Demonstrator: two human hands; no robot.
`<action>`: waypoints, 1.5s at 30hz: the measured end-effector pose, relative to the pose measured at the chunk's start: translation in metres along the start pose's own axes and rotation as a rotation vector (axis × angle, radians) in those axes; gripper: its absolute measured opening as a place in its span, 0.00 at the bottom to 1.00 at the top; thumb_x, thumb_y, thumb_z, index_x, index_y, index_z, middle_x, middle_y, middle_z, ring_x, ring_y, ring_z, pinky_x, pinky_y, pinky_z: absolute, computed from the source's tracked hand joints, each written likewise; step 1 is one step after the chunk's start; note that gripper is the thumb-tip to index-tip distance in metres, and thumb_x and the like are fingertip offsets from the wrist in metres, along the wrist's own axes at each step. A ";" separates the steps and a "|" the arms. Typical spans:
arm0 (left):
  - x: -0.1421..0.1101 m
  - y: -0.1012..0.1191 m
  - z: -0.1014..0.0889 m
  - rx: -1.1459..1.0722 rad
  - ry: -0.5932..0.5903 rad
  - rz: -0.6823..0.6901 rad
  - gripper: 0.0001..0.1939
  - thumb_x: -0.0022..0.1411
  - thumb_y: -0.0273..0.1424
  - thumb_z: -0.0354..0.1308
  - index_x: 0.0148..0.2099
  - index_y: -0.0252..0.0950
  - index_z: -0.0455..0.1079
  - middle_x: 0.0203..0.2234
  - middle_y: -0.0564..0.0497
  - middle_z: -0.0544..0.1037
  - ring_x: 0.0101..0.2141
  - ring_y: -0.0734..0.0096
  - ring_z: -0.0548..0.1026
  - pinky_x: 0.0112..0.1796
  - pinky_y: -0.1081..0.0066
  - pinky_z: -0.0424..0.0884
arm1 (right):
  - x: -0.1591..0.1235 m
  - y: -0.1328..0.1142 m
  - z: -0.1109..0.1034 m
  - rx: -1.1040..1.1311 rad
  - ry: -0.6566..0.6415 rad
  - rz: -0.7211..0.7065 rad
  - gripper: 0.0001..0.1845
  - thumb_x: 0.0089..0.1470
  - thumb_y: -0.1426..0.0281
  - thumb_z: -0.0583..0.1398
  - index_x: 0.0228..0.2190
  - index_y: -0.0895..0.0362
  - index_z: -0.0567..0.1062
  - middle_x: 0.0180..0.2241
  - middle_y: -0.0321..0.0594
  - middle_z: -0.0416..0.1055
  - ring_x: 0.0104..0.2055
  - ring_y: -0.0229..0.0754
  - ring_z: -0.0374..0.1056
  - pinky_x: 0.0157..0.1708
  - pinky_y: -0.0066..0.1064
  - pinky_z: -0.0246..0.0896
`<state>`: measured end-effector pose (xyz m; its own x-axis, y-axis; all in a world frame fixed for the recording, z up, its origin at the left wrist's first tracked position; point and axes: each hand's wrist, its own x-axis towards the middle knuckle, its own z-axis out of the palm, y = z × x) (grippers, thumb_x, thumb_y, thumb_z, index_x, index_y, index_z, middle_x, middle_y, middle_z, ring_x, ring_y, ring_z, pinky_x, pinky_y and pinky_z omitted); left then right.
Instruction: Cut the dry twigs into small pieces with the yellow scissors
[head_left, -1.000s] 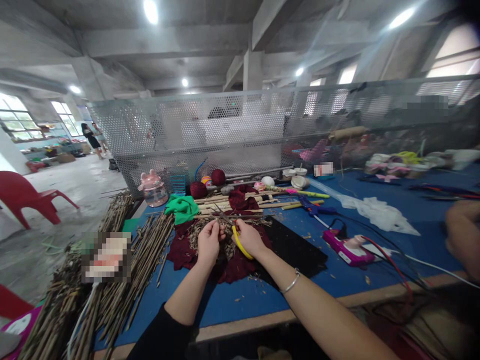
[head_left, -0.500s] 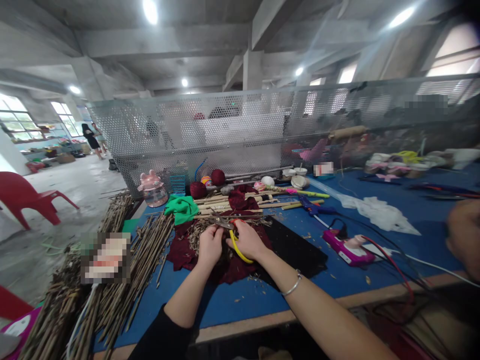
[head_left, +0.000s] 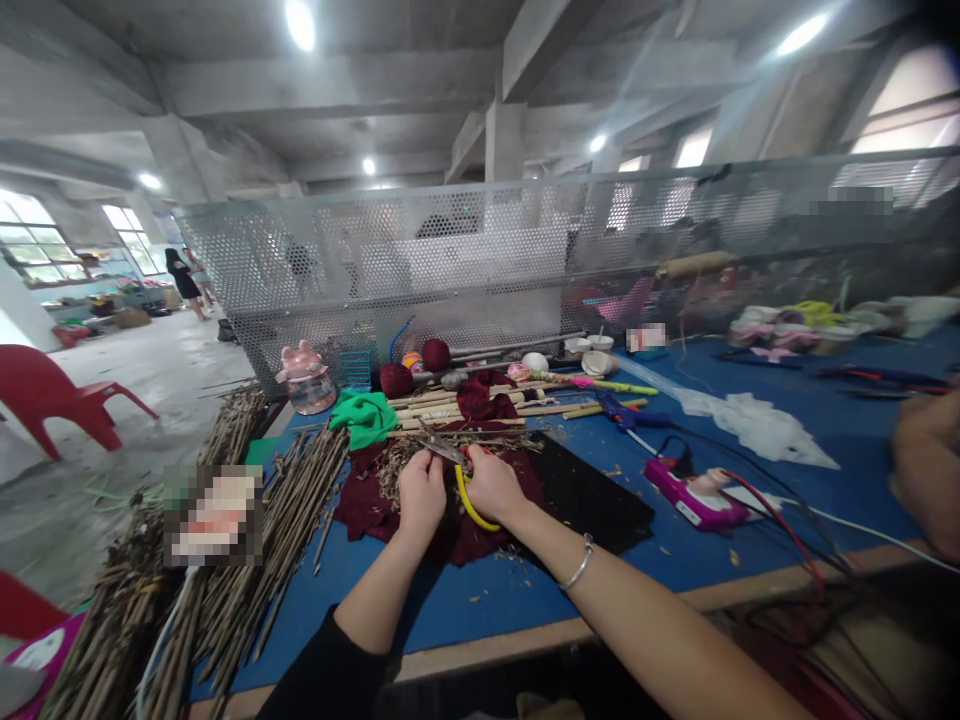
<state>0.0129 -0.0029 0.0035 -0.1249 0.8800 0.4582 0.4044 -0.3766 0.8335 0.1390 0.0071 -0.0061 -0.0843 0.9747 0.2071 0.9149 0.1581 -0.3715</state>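
My right hand grips a pair of scissors with yellow and red handles, their blades pointing up and to the left. Beside the blades, my left hand is closed in a pinch; what its fingers hold is too small to make out. Both hands are over a heap of dry plant clippings lying on a dark red cloth. A black mat lies to the right of the cloth, partly under it.
Bundles of dry sticks cover the left side of the blue table. Behind are a green cloth, a jar and yarn balls. A glue gun and purple power strip lie right. Another person's arm shows far right.
My right hand and the scissors have shifted slightly left, and the yellow handle sits closer to my left hand. My left hand stays almost in place.
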 end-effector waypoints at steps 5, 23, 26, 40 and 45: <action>0.001 -0.005 0.001 -0.019 -0.023 -0.011 0.13 0.58 0.31 0.46 0.37 0.34 0.71 0.32 0.46 0.76 0.32 0.68 0.71 0.36 0.72 0.62 | 0.001 0.003 0.002 -0.045 -0.014 0.017 0.07 0.50 0.73 0.50 0.32 0.56 0.66 0.29 0.41 0.71 0.31 0.42 0.68 0.24 0.28 0.43; 0.000 0.001 -0.002 0.066 -0.185 0.114 0.11 0.57 0.28 0.47 0.37 0.34 0.71 0.31 0.47 0.74 0.34 0.69 0.70 0.38 0.71 0.64 | 0.005 0.011 -0.004 0.054 0.079 -0.012 0.04 0.49 0.68 0.53 0.26 0.56 0.66 0.22 0.35 0.68 0.25 0.36 0.62 0.22 0.26 0.39; 0.002 0.003 -0.007 0.114 -0.146 0.193 0.12 0.56 0.25 0.48 0.40 0.35 0.71 0.33 0.47 0.74 0.36 0.69 0.70 0.40 0.70 0.65 | 0.010 0.017 -0.003 0.111 0.207 0.019 0.04 0.47 0.68 0.55 0.26 0.56 0.67 0.22 0.35 0.67 0.25 0.36 0.62 0.23 0.25 0.41; 0.054 -0.038 -0.124 0.913 0.533 -0.426 0.36 0.50 0.34 0.53 0.59 0.29 0.48 0.48 0.30 0.63 0.44 0.42 0.65 0.36 0.50 0.63 | 0.034 0.061 -0.006 0.552 0.445 0.188 0.12 0.43 0.60 0.55 0.21 0.57 0.67 0.19 0.35 0.66 0.21 0.36 0.58 0.24 0.25 0.51; 0.060 -0.039 -0.103 0.916 0.277 -0.173 0.23 0.54 0.34 0.50 0.51 0.29 0.62 0.50 0.33 0.63 0.49 0.50 0.62 0.46 0.55 0.59 | 0.033 0.059 -0.007 0.548 0.505 0.229 0.17 0.45 0.55 0.54 0.24 0.57 0.70 0.22 0.39 0.70 0.23 0.38 0.62 0.25 0.27 0.53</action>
<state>-0.1035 0.0344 0.0304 -0.4107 0.7584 0.5062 0.8941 0.2261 0.3866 0.1930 0.0474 -0.0155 0.3934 0.8233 0.4092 0.5508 0.1453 -0.8219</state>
